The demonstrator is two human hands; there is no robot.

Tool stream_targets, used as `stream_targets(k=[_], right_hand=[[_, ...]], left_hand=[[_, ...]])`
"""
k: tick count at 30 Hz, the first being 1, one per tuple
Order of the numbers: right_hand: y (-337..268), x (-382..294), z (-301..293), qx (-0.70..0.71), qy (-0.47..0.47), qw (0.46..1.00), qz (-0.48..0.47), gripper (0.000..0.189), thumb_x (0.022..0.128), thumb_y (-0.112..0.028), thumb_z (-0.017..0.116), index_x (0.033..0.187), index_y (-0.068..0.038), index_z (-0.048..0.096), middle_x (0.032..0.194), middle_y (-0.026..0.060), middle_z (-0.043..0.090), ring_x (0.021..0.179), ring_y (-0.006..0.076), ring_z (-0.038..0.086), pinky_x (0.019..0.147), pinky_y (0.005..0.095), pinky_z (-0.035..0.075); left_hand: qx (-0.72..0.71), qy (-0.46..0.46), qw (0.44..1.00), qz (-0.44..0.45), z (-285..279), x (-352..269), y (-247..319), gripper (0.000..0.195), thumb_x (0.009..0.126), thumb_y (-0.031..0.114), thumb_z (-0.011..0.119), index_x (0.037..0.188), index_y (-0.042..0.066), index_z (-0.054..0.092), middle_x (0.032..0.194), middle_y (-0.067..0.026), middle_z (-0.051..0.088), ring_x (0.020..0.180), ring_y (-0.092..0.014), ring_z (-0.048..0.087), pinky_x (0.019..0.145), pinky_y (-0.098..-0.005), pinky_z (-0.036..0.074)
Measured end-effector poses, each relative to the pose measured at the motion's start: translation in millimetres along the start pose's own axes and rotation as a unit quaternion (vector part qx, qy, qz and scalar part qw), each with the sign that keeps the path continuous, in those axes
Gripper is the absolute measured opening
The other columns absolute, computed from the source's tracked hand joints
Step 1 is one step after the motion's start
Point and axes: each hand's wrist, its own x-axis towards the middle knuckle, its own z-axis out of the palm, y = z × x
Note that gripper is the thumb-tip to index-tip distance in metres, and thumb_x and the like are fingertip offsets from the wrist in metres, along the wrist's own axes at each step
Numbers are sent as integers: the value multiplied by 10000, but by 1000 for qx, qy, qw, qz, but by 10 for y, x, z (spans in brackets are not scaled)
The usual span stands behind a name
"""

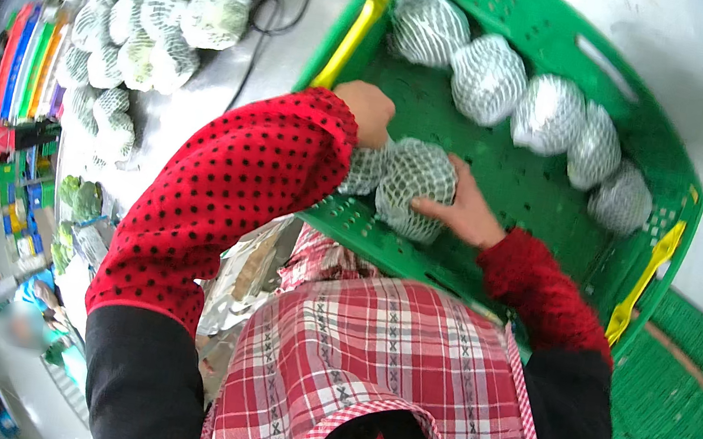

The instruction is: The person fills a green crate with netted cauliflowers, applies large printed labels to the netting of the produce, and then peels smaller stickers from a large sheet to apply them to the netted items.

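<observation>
A green plastic crate (456,109) lies before me, tilted in the view. In its near part, my right hand (466,206) grips a round, pale-green head of produce in a white foam net (416,188), thumb on top and fingers along its right side. Against its left side sits a second netted head (364,170), partly covered by my red dotted sleeve. My left hand (369,113) is just above that second head, by the crate's left wall; its fingers are hidden, so its grip does not show. Several netted heads (487,79) line the crate's far wall.
Yellow handles (362,23) flank the crate. At left, several netted heads (214,18) are piled on a metal table (168,124), with a black cable (252,61) and broccoli (82,198) nearby. Green mesh matting (667,430) lies at lower right. A person (29,321) is farther off at left.
</observation>
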Motion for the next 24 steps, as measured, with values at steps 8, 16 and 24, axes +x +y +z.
stream_targets(k=[8, 16, 24], right_hand=[[82, -176, -34, -221, 91, 970, -49, 898, 767, -258, 781, 1426, 45, 252, 1318, 212, 465, 1199, 323, 483, 1042, 391, 377], [-2522, 1677, 753, -108, 6, 959, -263, 641, 810, -303, 752, 1282, 32, 477, 1241, 220, 554, 1072, 328, 587, 872, 413, 494], [-2465, 3630, 2682, -388, 181, 881, -203, 1169, 527, -375, 882, 1479, -164, 237, 1481, 198, 259, 1297, 412, 375, 973, 554, 426]], left_hand=[[-168, 436, 863, 193, -211, -703, 54, 268, 729, 219, 671, 960, 83, 676, 908, -103, 683, 840, -291, 667, 723, -399, 550], [-274, 477, 709, -441, 729, -1212, -2777, 984, 615, 491, 806, 1370, 19, 387, 1337, -221, 486, 1208, -397, 488, 1002, -432, 429], [-410, 470, 676, -392, 1379, -1161, -3416, 972, 557, 429, 827, 1378, 77, 445, 1283, -185, 556, 1240, -355, 480, 1037, -423, 396]])
